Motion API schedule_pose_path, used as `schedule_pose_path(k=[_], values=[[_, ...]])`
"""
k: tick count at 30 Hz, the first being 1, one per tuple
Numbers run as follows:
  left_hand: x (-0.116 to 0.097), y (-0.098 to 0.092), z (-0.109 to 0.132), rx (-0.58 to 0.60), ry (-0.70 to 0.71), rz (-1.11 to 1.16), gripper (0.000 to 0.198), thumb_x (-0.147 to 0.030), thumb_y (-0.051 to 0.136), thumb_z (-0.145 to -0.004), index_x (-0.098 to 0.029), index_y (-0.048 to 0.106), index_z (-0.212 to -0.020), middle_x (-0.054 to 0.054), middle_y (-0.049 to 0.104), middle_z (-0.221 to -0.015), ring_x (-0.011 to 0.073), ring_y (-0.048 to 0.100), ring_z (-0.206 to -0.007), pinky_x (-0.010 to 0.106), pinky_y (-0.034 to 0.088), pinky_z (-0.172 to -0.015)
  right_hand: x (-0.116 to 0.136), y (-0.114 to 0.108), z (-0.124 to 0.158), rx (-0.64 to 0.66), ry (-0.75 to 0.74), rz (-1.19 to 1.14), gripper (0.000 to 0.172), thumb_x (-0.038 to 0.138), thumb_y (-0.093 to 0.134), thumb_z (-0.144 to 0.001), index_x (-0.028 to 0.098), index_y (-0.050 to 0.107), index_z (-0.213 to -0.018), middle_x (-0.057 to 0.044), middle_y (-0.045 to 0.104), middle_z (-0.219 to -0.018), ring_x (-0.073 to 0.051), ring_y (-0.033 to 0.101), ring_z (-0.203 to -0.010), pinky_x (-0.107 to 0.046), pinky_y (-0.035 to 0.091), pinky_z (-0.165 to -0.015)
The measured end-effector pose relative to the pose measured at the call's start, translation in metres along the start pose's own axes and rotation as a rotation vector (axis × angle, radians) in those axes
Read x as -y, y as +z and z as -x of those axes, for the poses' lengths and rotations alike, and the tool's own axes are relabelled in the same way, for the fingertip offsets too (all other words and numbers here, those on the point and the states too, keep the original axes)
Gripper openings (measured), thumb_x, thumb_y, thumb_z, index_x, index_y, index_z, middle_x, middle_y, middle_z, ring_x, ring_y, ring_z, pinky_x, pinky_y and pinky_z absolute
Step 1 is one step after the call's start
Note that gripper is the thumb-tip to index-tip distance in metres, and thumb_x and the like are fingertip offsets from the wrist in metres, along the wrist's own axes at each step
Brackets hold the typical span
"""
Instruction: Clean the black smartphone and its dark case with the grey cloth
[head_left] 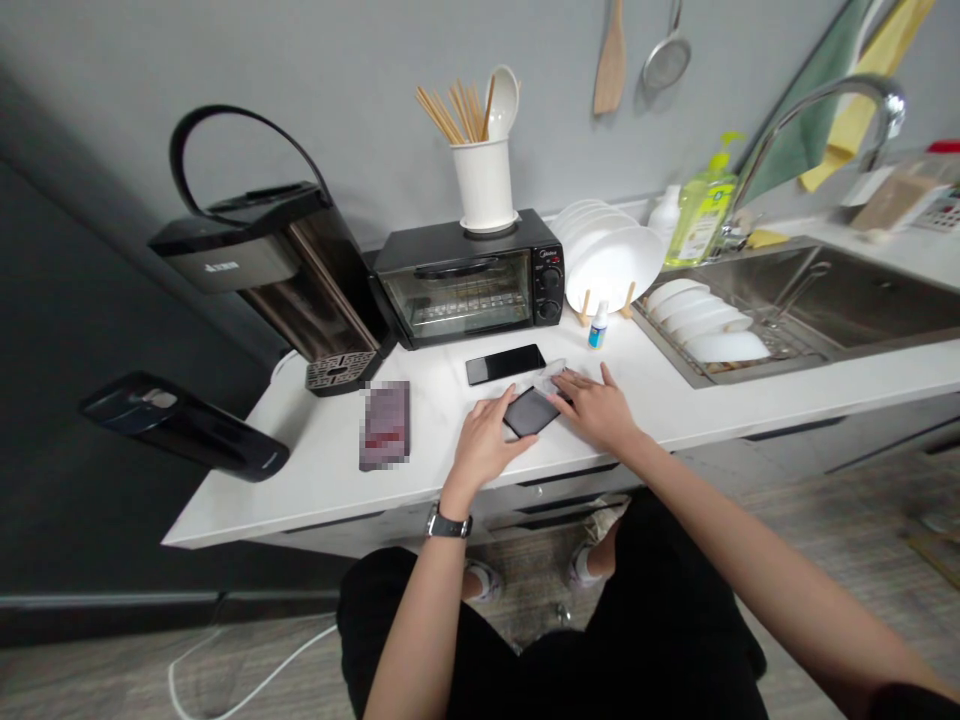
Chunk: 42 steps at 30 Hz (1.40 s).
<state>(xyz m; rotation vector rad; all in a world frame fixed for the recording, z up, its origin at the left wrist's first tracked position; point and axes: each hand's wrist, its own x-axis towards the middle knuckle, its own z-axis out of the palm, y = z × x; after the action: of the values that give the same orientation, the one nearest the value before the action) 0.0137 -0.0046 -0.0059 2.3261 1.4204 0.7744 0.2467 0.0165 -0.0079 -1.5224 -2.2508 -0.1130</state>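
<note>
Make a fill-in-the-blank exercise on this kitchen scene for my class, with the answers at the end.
1. The left hand and the right hand both touch a flat dark item lying on the white ____.
2. The white utensil holder stands on top of the black ____.
3. The watch sits on the person's ____ wrist.
4. The faucet curves over the steel ____.
Missing words: counter; toaster oven; left; sink.

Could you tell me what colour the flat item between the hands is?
The flat item is black, clearest in the head view, against the white countertop.
</note>
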Motion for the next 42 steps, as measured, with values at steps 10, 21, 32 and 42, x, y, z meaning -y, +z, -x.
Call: schedule_pose_path(k=[10, 21, 32, 42], values=[[0.003, -0.003, 0.001, 0.04, -0.029, -0.025, 0.094, -0.022, 0.079, -0.078, -0.017, 0.034, -0.16, 0.012, 0.063, -0.141, 0.031, 0.054, -0.124, 0.043, 0.048, -0.108, 0.072, -0.007, 0.023, 0.109, -0.251, -0.239, 0.061, 0.066, 0.048, -0.101, 0.016, 0.067, -0.13, -0.017, 0.068, -0.138, -0.031, 0.057, -0.138, -0.056, 0.028, -0.124], [-0.001, -0.001, 0.0, -0.01, 0.005, -0.028, 0.09, -0.039, 0.078, -0.086, -0.021, 0.033, -0.161, 0.01, 0.062, -0.145, 0.0312, 0.054, -0.125, 0.046, 0.045, -0.11, 0.03, 0.003, 0.01, 0.001, -0.043, -0.074, 0.064, 0.063, 0.049, -0.101, 0.012, 0.063, -0.137, -0.021, 0.065, -0.141, -0.038, 0.052, -0.142, -0.066, 0.024, -0.122], [-0.002, -0.003, 0.005, -0.012, 0.015, -0.042, 0.09, -0.042, 0.079, -0.086, -0.023, 0.033, -0.16, 0.009, 0.062, -0.145, 0.0308, 0.054, -0.126, 0.045, 0.046, -0.11, 0.03, -0.014, 0.031, 0.106, -0.158, -0.221, 0.046, 0.053, 0.041, -0.108, 0.027, 0.064, -0.137, -0.008, 0.067, -0.141, -0.028, 0.055, -0.141, -0.062, 0.024, -0.124], [-0.002, -0.002, 0.003, -0.01, 0.053, -0.032, 0.085, -0.033, 0.076, -0.087, -0.022, 0.033, -0.16, 0.01, 0.06, -0.146, 0.0294, 0.053, -0.126, 0.044, 0.045, -0.111, 0.053, 0.003, 0.006, -0.013, -0.04, -0.119, 0.059, 0.061, 0.049, -0.102, 0.012, 0.067, -0.13, -0.021, 0.07, -0.132, -0.036, 0.055, -0.138, -0.06, 0.03, -0.121]])
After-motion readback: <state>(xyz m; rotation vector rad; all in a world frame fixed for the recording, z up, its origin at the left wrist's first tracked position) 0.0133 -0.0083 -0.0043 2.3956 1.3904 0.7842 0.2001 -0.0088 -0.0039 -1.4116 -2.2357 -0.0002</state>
